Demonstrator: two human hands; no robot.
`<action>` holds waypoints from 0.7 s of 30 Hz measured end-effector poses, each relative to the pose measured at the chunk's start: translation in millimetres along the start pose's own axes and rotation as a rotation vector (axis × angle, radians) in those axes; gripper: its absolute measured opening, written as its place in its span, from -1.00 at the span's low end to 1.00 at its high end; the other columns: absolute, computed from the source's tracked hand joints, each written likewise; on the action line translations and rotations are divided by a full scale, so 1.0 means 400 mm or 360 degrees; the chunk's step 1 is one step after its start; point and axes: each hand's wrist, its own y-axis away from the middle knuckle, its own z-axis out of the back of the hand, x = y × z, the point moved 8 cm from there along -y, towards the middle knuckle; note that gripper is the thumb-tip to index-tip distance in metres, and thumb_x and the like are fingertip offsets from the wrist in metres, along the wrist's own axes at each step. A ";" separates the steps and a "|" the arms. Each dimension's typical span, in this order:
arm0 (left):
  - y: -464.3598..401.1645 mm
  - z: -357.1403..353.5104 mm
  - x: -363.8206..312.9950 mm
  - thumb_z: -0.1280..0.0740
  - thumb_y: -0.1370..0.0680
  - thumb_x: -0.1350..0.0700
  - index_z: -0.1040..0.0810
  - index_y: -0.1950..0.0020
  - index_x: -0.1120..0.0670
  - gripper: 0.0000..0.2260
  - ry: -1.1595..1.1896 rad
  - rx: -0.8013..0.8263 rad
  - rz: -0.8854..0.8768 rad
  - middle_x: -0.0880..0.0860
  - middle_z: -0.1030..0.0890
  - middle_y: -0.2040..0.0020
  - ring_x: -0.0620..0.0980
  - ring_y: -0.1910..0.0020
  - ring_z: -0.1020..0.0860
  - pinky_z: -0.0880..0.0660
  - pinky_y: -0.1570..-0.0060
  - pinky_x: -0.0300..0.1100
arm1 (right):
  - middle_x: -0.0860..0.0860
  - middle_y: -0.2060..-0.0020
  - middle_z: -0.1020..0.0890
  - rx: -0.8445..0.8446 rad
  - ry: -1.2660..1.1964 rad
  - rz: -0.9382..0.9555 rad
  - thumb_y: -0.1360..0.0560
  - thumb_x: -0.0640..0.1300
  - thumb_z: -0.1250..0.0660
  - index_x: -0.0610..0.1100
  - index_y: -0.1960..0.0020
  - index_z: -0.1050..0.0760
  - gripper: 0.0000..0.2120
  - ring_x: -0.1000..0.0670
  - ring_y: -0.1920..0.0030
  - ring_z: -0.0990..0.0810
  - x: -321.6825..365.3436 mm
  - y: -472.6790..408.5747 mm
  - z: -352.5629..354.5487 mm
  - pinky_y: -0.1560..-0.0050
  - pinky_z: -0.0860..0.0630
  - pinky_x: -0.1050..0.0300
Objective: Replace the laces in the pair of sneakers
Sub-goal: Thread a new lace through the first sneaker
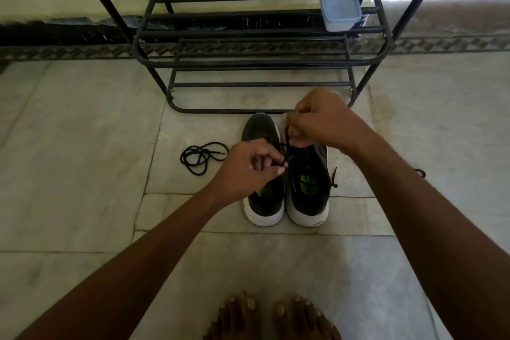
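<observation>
Sneakers, a black pair with white soles, stand side by side on the stone floor [82, 146] in the middle of the frame, heels toward the camera and toes pointing at a black metal shoe rack [259, 63] that fills the upper centre. Over the left sneaker [265, 201] the left hand [248, 168] has its fingers curled, thumb and forefinger pinching a black lace [287, 143]. That lace runs up and to the right into the right hand [317, 121], which hovers above the toe end of the right sneaker [307, 188] with its fingers bent in, pinching the same lace higher up. A short lace end [334, 178] sticks out at the right side of the right sneaker. Left of the pair, a loose black lace [202, 157] lies coiled on the floor, apart from the shoes. On a middle shelf of the rack, toward the upper right, sits a pale blue lidded plastic box [340, 8]. Bare toes [270, 317] show at the bottom centre of the frame.
</observation>
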 end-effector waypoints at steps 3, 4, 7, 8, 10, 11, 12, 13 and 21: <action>0.050 -0.014 -0.010 -0.55 -0.46 0.24 -0.72 0.06 0.09 -0.89 0.0021 0.0222 0.0012 -0.02 -0.56 0.26 -0.10 0.34 -0.50 -0.44 0.31 -0.23 | -0.13 0.31 -0.71 0.0168 0.0391 -0.0201 -0.57 -0.02 -0.41 -0.26 0.18 -0.62 -0.69 -0.05 0.29 -0.73 -0.069 -0.012 -0.032 0.18 -0.67 0.09; 0.066 -0.025 -0.013 -0.54 -0.46 0.25 -0.73 0.07 0.08 -0.90 0.0005 0.0298 -0.0001 -0.04 -0.56 0.27 -0.07 0.34 -0.50 -0.46 0.32 -0.18 | -0.12 0.30 -0.69 0.0182 0.0579 -0.0202 -0.56 0.02 -0.41 -0.23 0.19 -0.60 -0.68 -0.09 0.25 -0.72 -0.089 -0.019 -0.040 0.16 -0.65 0.07; 0.116 -0.052 -0.016 -0.47 -0.45 0.29 -0.75 0.07 0.05 -0.84 -0.0056 0.0478 -0.0032 -0.08 -0.53 0.27 0.07 0.33 -0.51 -0.48 0.32 -0.02 | -0.08 0.12 -0.59 0.0024 0.0920 -0.0079 -0.52 -0.04 -0.40 -0.13 0.10 -0.47 -0.81 -0.11 0.08 -0.57 -0.104 -0.034 -0.072 -0.05 -0.56 -0.10; 0.131 -0.057 -0.016 -0.44 -0.45 0.30 -0.75 0.07 0.04 -0.81 -0.0083 0.0508 -0.0054 -0.09 -0.52 0.27 0.06 0.33 -0.51 -0.47 0.33 -0.03 | -0.05 0.08 -0.55 -0.0027 0.0947 -0.0032 -0.51 -0.10 -0.38 -0.10 0.05 -0.42 -0.85 -0.10 0.04 -0.50 -0.098 -0.036 -0.083 -0.14 -0.46 -0.15; 0.157 -0.074 -0.016 -0.40 -0.44 0.32 -0.76 0.06 0.04 -0.77 -0.0185 0.0567 -0.0130 -0.09 -0.51 0.28 -0.02 0.34 -0.50 -0.47 0.35 -0.09 | 0.00 0.07 -0.52 0.0031 0.0964 0.0019 -0.49 -0.16 -0.35 -0.02 -0.02 -0.33 -0.79 -0.08 -0.01 -0.46 -0.102 -0.039 -0.110 -0.28 -0.28 -0.25; 0.168 -0.080 -0.017 -0.39 -0.43 0.31 -0.76 0.05 0.05 -0.76 -0.0248 0.0590 -0.0166 -0.08 -0.51 0.28 -0.05 0.33 -0.51 -0.46 0.36 -0.15 | 0.02 0.08 -0.52 0.0114 0.0985 0.0038 -0.49 -0.18 -0.35 0.01 -0.06 -0.29 -0.73 -0.08 -0.03 -0.48 -0.105 -0.040 -0.129 -0.34 -0.22 -0.30; 0.178 -0.087 -0.015 -0.38 -0.43 0.31 -0.76 0.04 0.05 -0.76 -0.0300 0.0608 -0.0183 -0.08 -0.51 0.28 -0.07 0.33 -0.50 -0.44 0.35 -0.22 | 0.03 0.09 -0.53 0.0189 0.1019 0.0063 -0.50 -0.19 -0.34 0.04 -0.11 -0.26 -0.68 -0.09 -0.04 -0.51 -0.110 -0.040 -0.148 -0.40 -0.16 -0.33; 0.185 -0.091 -0.010 -0.37 -0.44 0.30 -0.77 0.04 0.05 -0.75 -0.0343 0.0616 -0.0187 -0.09 -0.49 0.28 -0.09 0.32 -0.50 -0.41 0.34 -0.27 | 0.03 0.11 -0.54 0.0232 0.1067 0.0081 -0.50 -0.20 -0.34 0.05 -0.14 -0.24 -0.64 -0.10 -0.04 -0.53 -0.116 -0.044 -0.160 -0.43 -0.13 -0.36; 0.184 -0.083 -0.013 -0.49 -0.48 0.19 -0.72 -0.10 0.00 -0.79 -0.0185 0.0626 -0.0066 -0.08 -0.62 0.24 -0.18 0.43 -0.41 -0.35 0.38 -0.34 | -0.02 0.25 -0.65 0.0091 0.0389 0.0268 -0.54 -0.24 -0.34 -0.07 0.00 -0.44 -0.88 0.05 0.27 -0.66 -0.027 -0.024 -0.084 0.16 -0.64 0.02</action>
